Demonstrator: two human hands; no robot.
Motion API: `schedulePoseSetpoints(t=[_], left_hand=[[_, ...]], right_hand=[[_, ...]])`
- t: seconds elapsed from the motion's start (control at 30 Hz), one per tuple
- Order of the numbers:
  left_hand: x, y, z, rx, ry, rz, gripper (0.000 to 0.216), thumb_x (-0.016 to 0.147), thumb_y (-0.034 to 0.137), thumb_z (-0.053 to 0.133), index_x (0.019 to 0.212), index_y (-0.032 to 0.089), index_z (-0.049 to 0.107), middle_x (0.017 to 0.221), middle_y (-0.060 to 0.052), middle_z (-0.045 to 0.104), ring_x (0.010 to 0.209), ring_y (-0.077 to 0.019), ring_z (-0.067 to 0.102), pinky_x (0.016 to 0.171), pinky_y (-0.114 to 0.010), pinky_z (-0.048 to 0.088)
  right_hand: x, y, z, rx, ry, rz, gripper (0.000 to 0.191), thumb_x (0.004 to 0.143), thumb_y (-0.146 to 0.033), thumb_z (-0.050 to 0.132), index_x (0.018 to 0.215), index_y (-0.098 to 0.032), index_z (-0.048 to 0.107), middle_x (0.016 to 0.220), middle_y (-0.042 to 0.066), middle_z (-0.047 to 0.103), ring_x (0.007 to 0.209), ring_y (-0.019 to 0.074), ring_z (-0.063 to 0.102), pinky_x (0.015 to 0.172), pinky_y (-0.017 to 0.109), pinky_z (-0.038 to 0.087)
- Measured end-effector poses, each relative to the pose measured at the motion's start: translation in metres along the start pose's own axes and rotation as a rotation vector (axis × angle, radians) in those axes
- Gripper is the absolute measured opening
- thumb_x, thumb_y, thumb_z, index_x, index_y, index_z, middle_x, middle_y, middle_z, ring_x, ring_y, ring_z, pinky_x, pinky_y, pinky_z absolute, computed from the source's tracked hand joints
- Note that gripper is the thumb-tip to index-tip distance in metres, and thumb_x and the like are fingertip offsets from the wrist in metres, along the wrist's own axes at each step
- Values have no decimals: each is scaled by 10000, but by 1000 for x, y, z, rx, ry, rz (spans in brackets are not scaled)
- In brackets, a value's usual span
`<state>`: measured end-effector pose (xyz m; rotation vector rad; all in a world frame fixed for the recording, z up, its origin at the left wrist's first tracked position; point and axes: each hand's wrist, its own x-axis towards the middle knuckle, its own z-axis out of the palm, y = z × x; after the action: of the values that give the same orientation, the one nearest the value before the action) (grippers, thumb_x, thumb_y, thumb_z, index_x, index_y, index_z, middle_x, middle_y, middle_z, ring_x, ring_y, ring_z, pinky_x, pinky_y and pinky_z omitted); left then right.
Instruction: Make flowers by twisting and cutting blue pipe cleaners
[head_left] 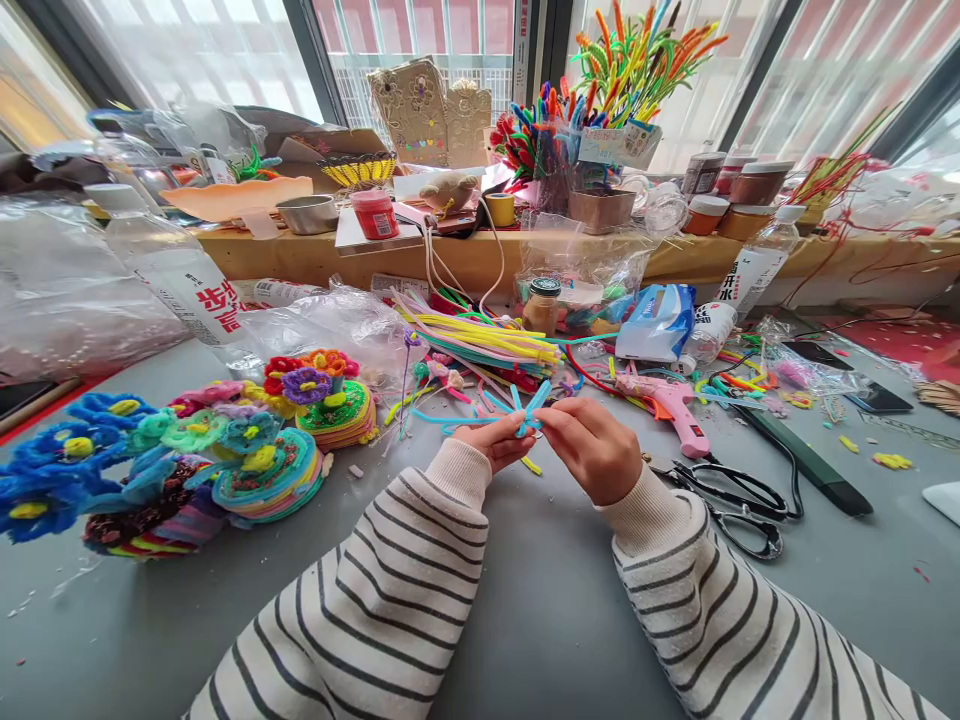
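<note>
A light-blue pipe cleaner flower (pixel 534 400), bent into several loops, is held between my two hands above the grey table. My left hand (pixel 493 438) pinches it from below, and a long loose end trails off to the left. With thumb and fingertips, my right hand (pixel 592 445) grips a loop on its right side. Behind my hands lies a bundle of pipe cleaners (pixel 487 335) in yellow, pink and pale green. To the right of my right hand rests a pink glue gun (pixel 667 405), and black-handled scissors (pixel 739 500) lie nearer to me.
Finished pipe cleaner flowers (pixel 79 445) and round coiled bases (pixel 274 475) stand at the left. A water bottle (pixel 180 275) leans behind them. A small jar (pixel 541 305) and a blue-and-white packet (pixel 656 322) are at the back, below a crowded ledge (pixel 300 262). A dark green strip (pixel 810 460) lies right.
</note>
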<state>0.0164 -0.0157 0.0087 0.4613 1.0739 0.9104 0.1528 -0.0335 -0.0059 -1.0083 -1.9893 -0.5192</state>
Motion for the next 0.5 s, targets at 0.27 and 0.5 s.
schedulePoseSetpoints(t=[0.27,0.5], left_hand=[[2,-3,-2,-13,-64,73,105,546,80,618,514,118,526,466,-14,584,454,-99,564,515,-189,483],[5,-5,-5,44,-142,252,235,425,154,692,466,114,464,499,9,565,521,-101,560,608,-222,478]], right_hand=[[-2,0,2,66,-15,30,106,714,-143,487,784,-168,563,703,40,585,658,126,513,618,220,415],[-3,-1,3,156,-36,126,85,709,-161,479,741,-172,557,687,38,544,672,127,492,617,230,409]])
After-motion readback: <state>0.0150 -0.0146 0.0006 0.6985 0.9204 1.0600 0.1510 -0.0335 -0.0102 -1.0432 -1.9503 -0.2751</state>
